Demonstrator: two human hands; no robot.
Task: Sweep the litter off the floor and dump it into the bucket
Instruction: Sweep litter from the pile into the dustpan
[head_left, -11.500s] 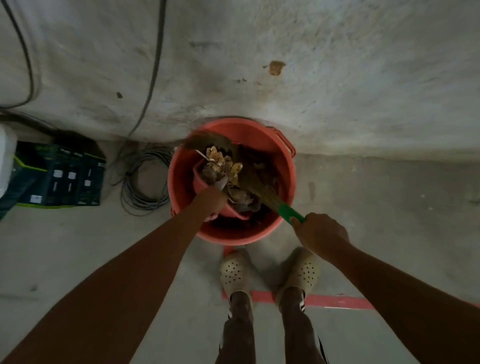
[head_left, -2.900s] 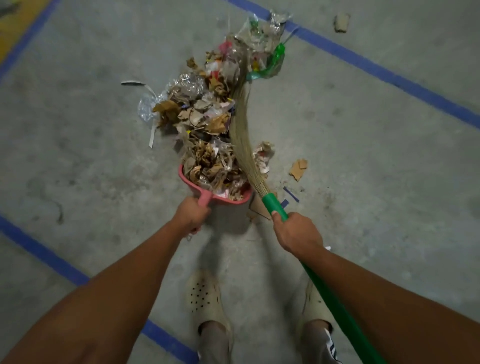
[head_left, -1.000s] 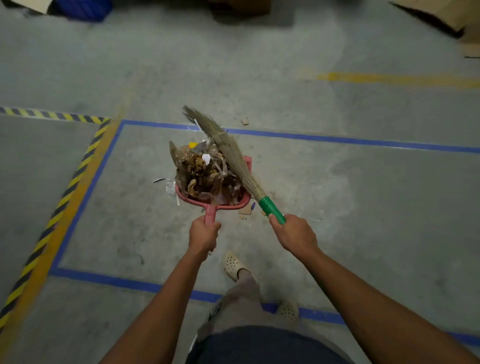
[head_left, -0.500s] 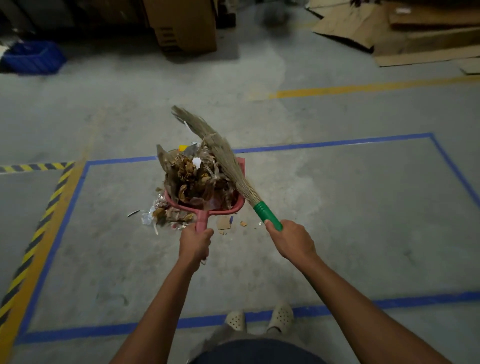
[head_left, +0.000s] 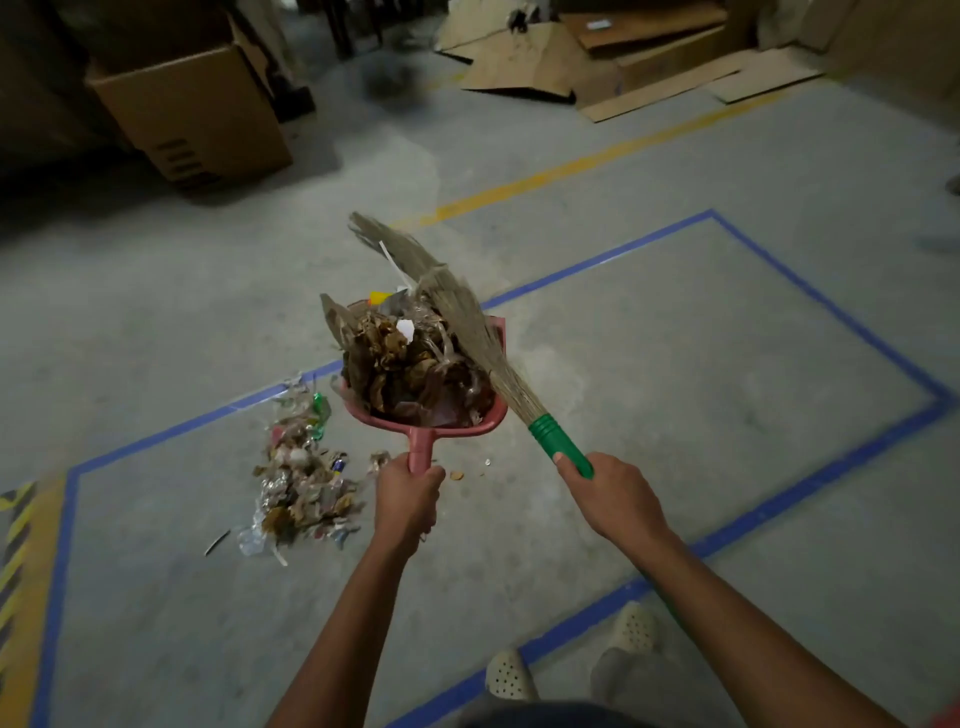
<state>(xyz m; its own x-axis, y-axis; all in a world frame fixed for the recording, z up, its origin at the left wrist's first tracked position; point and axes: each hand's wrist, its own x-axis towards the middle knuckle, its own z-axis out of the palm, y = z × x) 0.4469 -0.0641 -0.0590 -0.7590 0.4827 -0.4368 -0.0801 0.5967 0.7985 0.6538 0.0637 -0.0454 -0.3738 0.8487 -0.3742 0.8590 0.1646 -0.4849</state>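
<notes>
Pink plastic dustpan (head_left: 470, 423), heaped with litter (head_left: 410, 364), sits just ahead of your left hand (head_left: 408, 501), whose fingers (head_left: 431, 480) are wrapped tight round its handle; it looks raised off the floor (head_left: 675, 364) so the load can travel. Your right hand (head_left: 615, 501) grips the broom (head_left: 467, 317) at its green collar, fingers closed round it, with the bristles laid across the heap, probably to pin it while you carry. A second pile of litter (head_left: 304, 488) lies on the floor to the left of your left fingers, not yet scooped. Far beyond both hands stands a cardboard box (head_left: 192, 114). The bucket is out of view; find it before tipping.
</notes>
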